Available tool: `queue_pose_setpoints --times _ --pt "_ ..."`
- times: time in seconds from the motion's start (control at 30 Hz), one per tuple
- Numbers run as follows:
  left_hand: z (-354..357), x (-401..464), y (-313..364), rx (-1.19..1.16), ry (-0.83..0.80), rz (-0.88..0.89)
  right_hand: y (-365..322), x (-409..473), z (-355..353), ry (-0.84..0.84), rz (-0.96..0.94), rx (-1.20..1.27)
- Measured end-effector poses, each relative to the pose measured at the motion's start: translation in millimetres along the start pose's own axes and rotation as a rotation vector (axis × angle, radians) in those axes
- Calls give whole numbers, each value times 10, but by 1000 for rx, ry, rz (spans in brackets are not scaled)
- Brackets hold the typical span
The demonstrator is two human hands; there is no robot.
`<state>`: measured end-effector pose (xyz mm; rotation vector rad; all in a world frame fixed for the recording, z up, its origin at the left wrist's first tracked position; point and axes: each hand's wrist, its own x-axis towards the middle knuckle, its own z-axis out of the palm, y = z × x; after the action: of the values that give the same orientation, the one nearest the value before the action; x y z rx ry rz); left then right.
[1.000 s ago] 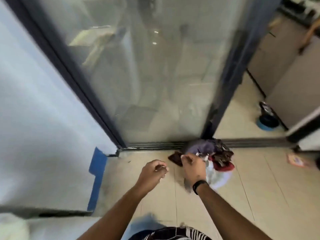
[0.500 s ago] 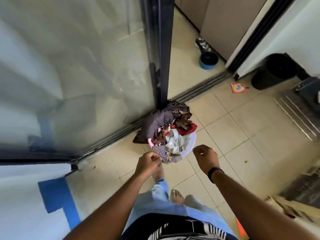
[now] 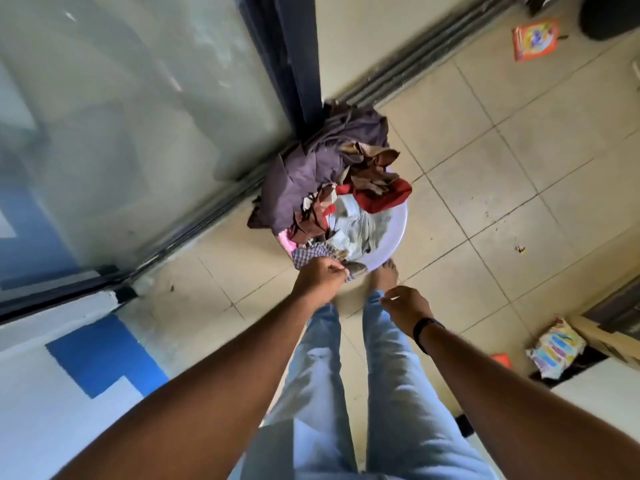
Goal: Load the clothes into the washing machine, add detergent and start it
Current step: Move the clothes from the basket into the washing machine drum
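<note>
A white plastic basin (image 3: 394, 237) heaped with clothes stands on the tiled floor against the sliding door frame. Purple cloth (image 3: 311, 171), brown and red pieces (image 3: 384, 195), a pale garment (image 3: 360, 226) and a checked cloth (image 3: 310, 254) fill it. My left hand (image 3: 322, 277) hovers over the near rim above the checked cloth, fingers curled shut, and I cannot see it gripping any cloth. My right hand (image 3: 405, 306), with a black band on the wrist, hangs shut just right of it, above my bare foot (image 3: 384, 275). An orange packet (image 3: 535, 39) lies on the floor at far right.
A glass sliding door (image 3: 138, 116) with a dark frame (image 3: 294, 57) and floor track (image 3: 408, 60) runs along the left and back. A black bin (image 3: 613, 15) stands top right. A colourful packet (image 3: 554, 351) lies by a low shelf at right. A white and blue wall (image 3: 86, 358) is at lower left.
My view has swung from the glass door down onto the basin, which now sits right at my feet. Both hands have stayed closed and moved over its near rim.
</note>
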<state>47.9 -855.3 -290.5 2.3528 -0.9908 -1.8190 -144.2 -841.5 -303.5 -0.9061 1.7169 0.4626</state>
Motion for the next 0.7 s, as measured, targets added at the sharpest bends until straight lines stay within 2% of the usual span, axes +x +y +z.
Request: queue_pose_setpoints --times 0.07,0.13,0.27,0.47,0.57,0.7 --pt "135 304 -85 54 -13 -39 43 334 64 -62 -1 -116" --pt "246 590 -171 129 -50 -68 -36 604 93 -22 -63 -171" --pt "489 1181 -331 214 26 -122 -196 1195 169 -5 -126 -52" --pt "804 1671 -429 488 167 -128 -456 1710 404 -322 -76 -157" --pt "833 1711 -470 519 195 -143 -500 1747 548 -310 -132 -239" --pt "712 1557 -483 383 203 -155 -601 1584 562 -403 -68 -116"
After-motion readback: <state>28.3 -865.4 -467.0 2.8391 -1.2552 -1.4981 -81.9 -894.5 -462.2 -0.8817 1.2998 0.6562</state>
